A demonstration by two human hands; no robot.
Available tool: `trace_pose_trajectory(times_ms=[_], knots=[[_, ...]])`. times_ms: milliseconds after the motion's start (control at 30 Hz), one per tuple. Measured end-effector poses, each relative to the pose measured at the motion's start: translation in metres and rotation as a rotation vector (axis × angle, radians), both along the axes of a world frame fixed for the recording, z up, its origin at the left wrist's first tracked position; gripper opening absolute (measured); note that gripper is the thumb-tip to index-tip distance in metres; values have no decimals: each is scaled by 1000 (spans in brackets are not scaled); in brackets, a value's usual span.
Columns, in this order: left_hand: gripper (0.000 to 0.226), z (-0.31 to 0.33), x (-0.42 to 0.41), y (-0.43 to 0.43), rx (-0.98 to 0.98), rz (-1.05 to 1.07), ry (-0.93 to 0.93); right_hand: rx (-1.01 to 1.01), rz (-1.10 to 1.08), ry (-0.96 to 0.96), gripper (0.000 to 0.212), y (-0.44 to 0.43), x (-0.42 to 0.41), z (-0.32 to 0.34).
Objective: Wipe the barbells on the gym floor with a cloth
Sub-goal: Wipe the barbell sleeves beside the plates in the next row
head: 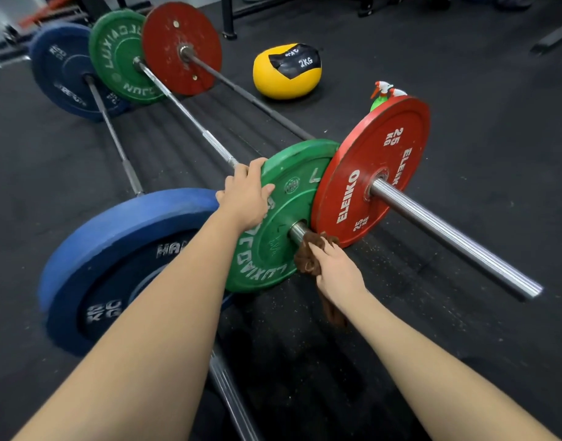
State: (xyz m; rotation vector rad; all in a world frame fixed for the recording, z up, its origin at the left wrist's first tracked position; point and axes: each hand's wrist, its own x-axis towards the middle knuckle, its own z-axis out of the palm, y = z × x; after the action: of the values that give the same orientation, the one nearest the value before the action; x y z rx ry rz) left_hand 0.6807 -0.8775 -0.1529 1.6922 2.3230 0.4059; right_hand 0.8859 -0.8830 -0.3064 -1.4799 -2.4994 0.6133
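Right hand (335, 272) bunches the brown cloth (308, 259) in curled fingers against the middle barbell (184, 113), at its sleeve between the green plate (282, 246) and the red plate (368, 173). Left hand (246, 192) grips the green plate's rim. Three barbells lie side by side on the gym floor (432, 313). Wiping looks about midway, though nothing shows which bars are finished. Two spray bottles (383, 92) stand behind the red plate, their contents hidden

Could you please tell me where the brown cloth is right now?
In the head view, the brown cloth is bunched in the right hand, right of centre, against the bar sleeve between the near green plate and the near red plate.
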Motion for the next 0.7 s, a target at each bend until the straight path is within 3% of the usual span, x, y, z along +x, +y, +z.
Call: trace_pose_trajectory(times_ms=[267,700], knots=[[52,3,2,-1,-6,14,2,-164,4,-125,75,35,-43,21],[49,2,2,-1,4,23,-4,-94,-23,-121,73,-18,26,21]])
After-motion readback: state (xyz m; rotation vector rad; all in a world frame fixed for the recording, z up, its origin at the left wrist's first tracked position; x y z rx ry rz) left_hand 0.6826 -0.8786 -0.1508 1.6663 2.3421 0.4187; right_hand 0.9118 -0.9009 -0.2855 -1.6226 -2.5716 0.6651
